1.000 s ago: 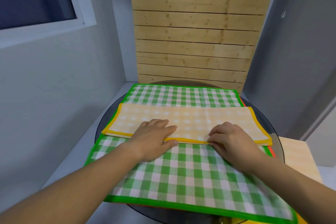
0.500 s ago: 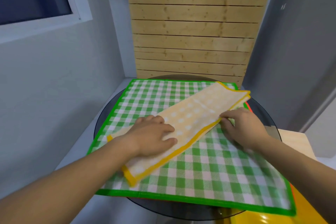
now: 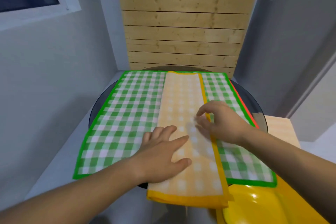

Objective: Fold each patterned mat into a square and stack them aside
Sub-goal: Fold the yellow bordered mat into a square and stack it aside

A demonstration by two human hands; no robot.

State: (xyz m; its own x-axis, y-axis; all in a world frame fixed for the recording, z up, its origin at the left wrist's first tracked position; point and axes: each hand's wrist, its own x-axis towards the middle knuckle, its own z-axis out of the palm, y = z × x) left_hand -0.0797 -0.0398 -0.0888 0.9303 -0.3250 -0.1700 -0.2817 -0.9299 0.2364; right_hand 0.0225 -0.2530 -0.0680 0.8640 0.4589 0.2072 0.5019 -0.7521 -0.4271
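Fingers of left grip (image 3: 160,158) lie spread on yellow mat (image 3: 181,96); right grip (image 3: 220,122) blurred, unreadable.

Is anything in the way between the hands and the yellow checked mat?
No, nothing visible is in the way. The left hand lies flat on the yellow mat, which sits on top of the green mat. The right hand is at the yellow mat's right edge, too blurred to tell if it grips.

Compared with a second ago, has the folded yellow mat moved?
Yes. The yellow mat turned about a quarter turn: it lay across the green mat, now it runs from far edge past near edge.
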